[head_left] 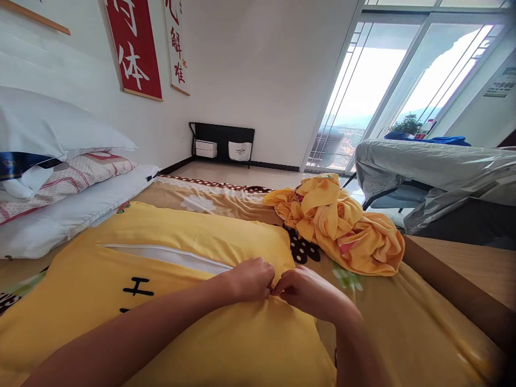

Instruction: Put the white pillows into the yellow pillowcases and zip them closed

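A yellow pillowcase (193, 338) with black marks lies in front of me, filled out by a white pillow (169, 257) that shows through a long slit in its upper face. My left hand (252, 279) is closed at the right end of this slit, pinching the pillowcase. Right beside it, my right hand (308, 293) also pinches the cloth, its fingertips meeting those of the left. Whether a zipper pull is between the fingers is hidden. Small creases spread in the fabric below the fingertips.
Crumpled yellow-orange bedding (342, 220) lies to the right on the patterned brown bed sheet (387, 312). White pillows (68, 121) and a patterned one (97, 169) are stacked at left. A plastic-covered piece of furniture (435, 166) stands beyond the bed's wooden edge (455, 290).
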`<state>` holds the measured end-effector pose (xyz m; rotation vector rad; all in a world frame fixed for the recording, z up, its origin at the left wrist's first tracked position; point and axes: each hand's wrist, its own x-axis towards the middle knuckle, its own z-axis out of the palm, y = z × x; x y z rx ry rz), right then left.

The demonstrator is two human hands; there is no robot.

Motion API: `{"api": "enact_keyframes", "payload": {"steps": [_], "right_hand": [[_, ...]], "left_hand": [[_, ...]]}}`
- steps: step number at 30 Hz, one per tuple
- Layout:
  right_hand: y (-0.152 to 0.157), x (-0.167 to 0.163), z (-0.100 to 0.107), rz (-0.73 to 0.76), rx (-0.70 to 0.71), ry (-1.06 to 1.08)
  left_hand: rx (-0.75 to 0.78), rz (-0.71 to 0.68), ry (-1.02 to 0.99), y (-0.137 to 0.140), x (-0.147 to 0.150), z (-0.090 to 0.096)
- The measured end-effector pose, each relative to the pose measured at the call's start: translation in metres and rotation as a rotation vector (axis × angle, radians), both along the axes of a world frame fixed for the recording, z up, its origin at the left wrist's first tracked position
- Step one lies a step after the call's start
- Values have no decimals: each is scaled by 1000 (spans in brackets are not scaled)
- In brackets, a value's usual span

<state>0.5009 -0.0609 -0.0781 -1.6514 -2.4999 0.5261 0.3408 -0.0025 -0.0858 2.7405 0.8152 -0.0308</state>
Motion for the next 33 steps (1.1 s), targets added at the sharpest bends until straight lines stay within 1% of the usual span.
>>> {"api": "enact_keyframes", "payload": {"steps": [5, 15, 17, 22, 24, 29, 33], "right_hand": [[-1, -1, 2, 1, 12, -9], [-2, -1, 4, -7, 14, -6], [-2, 0, 3, -9, 16, -11], [-2, 3, 1, -17, 28, -4], [-2, 3, 1, -25, 21, -4], [-2, 3, 3, -53, 1, 5], [-2, 3, 4, -40, 12, -7]], "left_hand": [[63, 0, 56, -9, 1, 1], [117, 5, 37, -14, 0, -4], [95, 28, 24, -13, -1, -3], [-61, 124, -65, -9, -4, -1], [-99, 146, -98, -7, -4, -1], [-126, 169, -137, -4, -5, -3], [-107, 168, -152, -5, -6, -3]]}}
